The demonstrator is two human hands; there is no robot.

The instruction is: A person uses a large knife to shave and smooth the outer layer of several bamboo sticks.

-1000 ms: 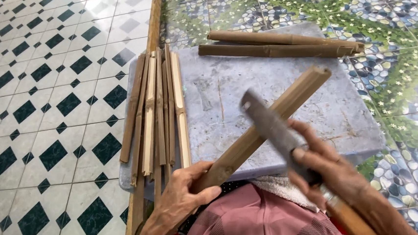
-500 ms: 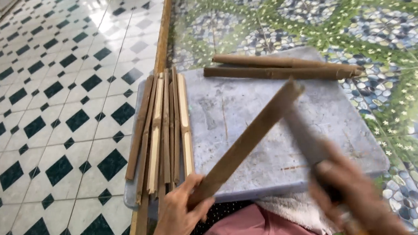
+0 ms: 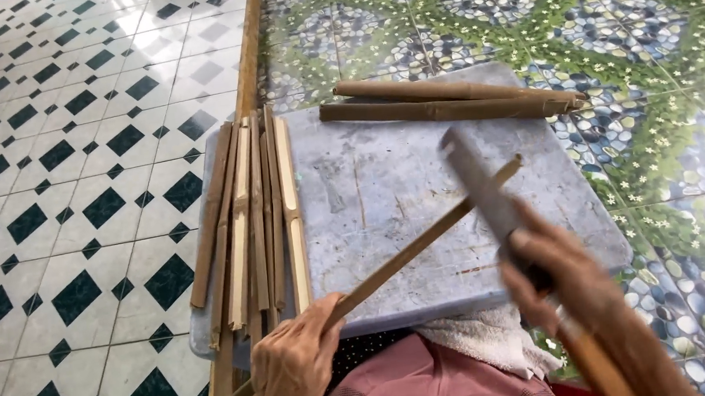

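My left hand (image 3: 294, 367) grips the near end of a long bamboo stick (image 3: 422, 243) that slants up and right over a grey board (image 3: 384, 179). My right hand (image 3: 578, 290), blurred, holds a heavy knife with a grey blade (image 3: 480, 185) and a wooden handle (image 3: 591, 359). The blade is beside the stick's far end, just left of it. Whether the blade touches the stick, I cannot tell.
Several split bamboo strips (image 3: 251, 222) lie side by side on the board's left edge. Two round bamboo pieces (image 3: 445, 100) rest along its far edge. A white towel (image 3: 487, 342) and pink cloth (image 3: 432, 383) cover my lap. Patterned tiles surround the board.
The stick has turned thin side up and its tip has dropped lower. My right hand with the knife has swung up, the blade now raised beside the stick's far end.
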